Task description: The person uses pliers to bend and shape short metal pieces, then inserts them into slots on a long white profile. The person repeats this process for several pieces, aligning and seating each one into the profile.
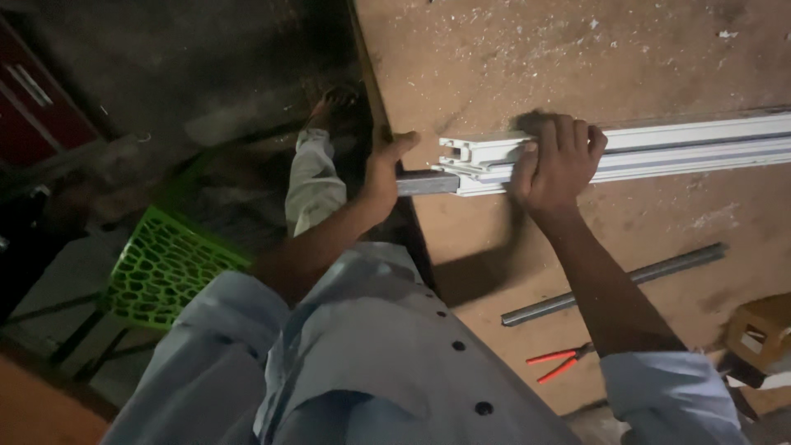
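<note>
A long white plastic window profile [676, 147] lies across a dusty wooden worktable [494, 58]. My right hand [559, 158] clamps over the profile near its left end. A grey metal bar [424, 182] sticks out of that end of the profile. My left hand [383, 169] grips this bar at the table's edge, thumb raised toward the profile's end. How far the bar reaches inside the profile is hidden.
A second grey metal bar [614, 283] lies loose on the table in front of the profile. Red-handled pliers [560, 363] rest near my right sleeve. A yellowish tool [762, 334] sits at the right edge. A green lattice plastic stool [161, 268] stands on the floor to the left.
</note>
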The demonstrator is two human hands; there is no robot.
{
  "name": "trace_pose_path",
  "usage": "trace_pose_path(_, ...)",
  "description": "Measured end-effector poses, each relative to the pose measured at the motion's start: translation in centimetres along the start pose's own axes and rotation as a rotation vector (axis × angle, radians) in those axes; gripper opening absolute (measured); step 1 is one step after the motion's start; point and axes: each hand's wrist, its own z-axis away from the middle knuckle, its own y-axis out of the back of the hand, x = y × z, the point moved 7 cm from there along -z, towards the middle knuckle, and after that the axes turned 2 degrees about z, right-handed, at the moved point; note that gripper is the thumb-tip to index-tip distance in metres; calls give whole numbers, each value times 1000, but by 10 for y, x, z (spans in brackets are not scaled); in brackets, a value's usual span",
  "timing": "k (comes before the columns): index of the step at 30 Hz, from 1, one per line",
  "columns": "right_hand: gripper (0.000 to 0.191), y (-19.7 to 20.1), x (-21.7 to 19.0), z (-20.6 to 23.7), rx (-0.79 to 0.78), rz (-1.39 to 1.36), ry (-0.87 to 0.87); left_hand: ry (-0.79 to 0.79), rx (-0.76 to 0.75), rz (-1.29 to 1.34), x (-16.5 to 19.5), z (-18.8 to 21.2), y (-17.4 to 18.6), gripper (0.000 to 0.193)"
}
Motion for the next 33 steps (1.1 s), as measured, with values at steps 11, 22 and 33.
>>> trace_pose_path(11,29,3,-1,-2,3,-31,-2,-82,180,-179,-4,5,-10,52)
trace_pose_path(22,33,3,0,2,28,-38,18,-200,262,-183,-6,9,-15,52)
trace_pose_path(33,29,3,6,5,48,-1,21,-633,184,-647,26,28,-16,75)
